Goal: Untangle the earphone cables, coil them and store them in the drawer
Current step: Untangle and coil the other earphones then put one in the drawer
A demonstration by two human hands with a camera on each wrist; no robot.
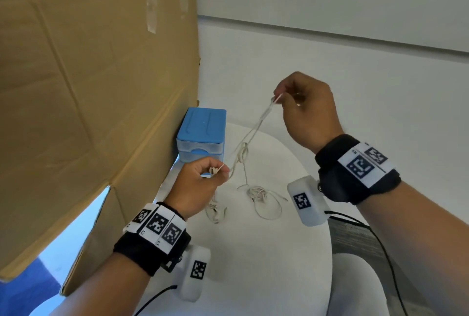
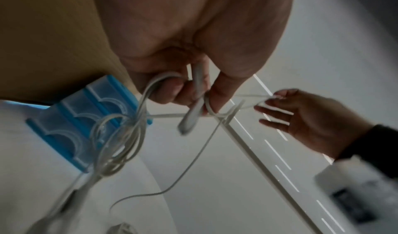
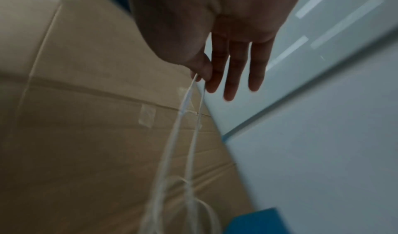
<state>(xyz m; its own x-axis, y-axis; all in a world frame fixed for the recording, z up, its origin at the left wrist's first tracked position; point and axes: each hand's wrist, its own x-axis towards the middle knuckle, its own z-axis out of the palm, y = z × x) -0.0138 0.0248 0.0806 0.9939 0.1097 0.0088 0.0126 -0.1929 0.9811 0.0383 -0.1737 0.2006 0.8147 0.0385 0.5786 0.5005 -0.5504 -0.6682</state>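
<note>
A white earphone cable [image 1: 250,135] stretches in the air between both hands, with a loose knot near its lower end. My left hand [image 1: 203,178] pinches the lower part just in front of the blue drawer box [image 1: 203,127]; the left wrist view shows its fingers [image 2: 217,91] curled round the cable [image 2: 193,111] and an oblong white piece. My right hand [image 1: 302,107] is raised higher and pinches the upper strands [image 3: 187,111] between thumb and forefinger, the other fingers [image 3: 234,70] straight. More tangled white cable [image 1: 258,195] lies on the white table [image 1: 253,252] below.
A large cardboard sheet [image 1: 88,87] stands along the left, right beside the drawer box. The round table's edge curves off to the right, where a grey chair [image 1: 355,239] and black wires sit. A white wall lies behind.
</note>
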